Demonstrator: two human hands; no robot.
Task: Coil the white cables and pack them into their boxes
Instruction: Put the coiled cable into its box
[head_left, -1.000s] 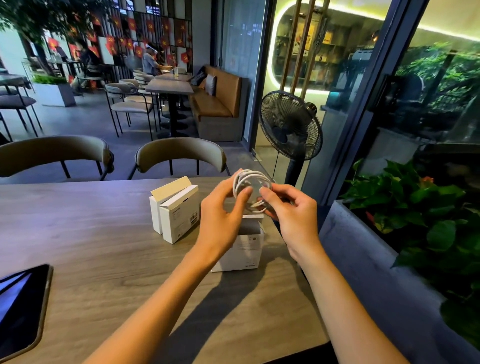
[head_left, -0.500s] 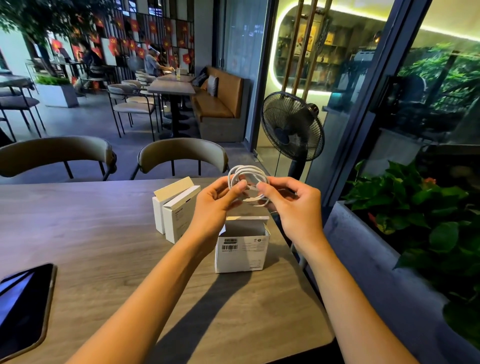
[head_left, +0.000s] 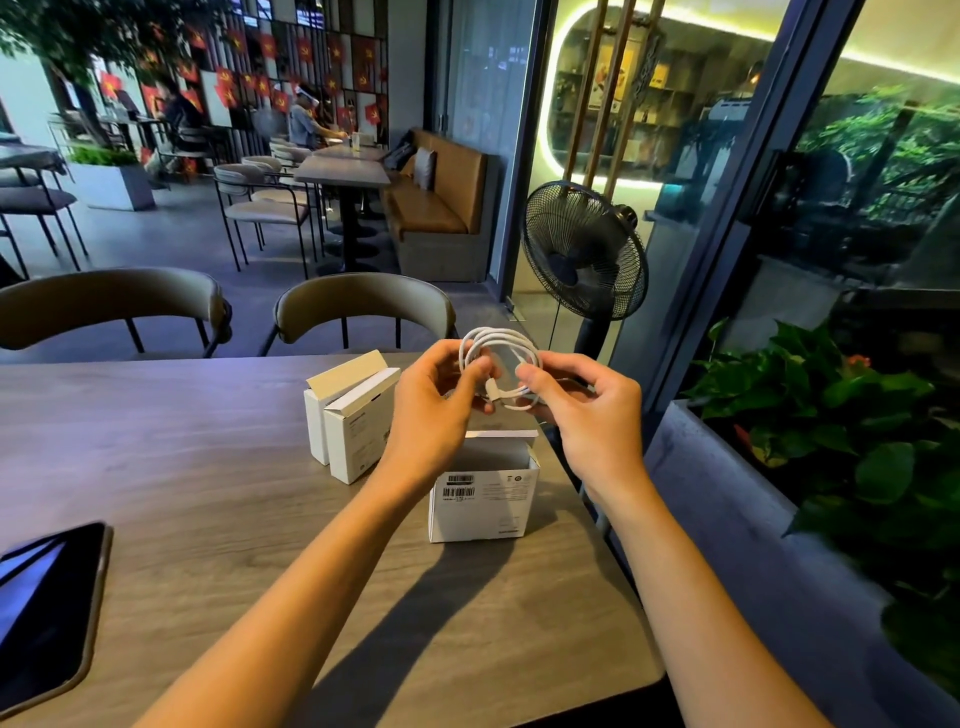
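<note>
A white cable (head_left: 498, 345), wound into a small round coil, hangs in the air between both hands. My left hand (head_left: 434, 410) pinches the coil's left side with thumb and fingers. On the coil's right side, my right hand (head_left: 587, 410) pinches it near a white plug end. Directly below the hands an open white box (head_left: 483, 499) stands on the wooden table (head_left: 208, 467), barcode label facing me. Two more white boxes (head_left: 353, 421) with raised lids stand side by side to its left.
A dark phone or tablet (head_left: 47, 608) lies at the table's left front edge. Two padded chairs (head_left: 363, 312) stand behind the table. A black standing fan (head_left: 584, 254) is beyond the right corner, and a planter with green leaves (head_left: 852, 431) runs along the right side.
Both hands have lifted the coil a little, away from the open box, which now shows fully. The fingers have shifted around the coil and a plug end now shows.
</note>
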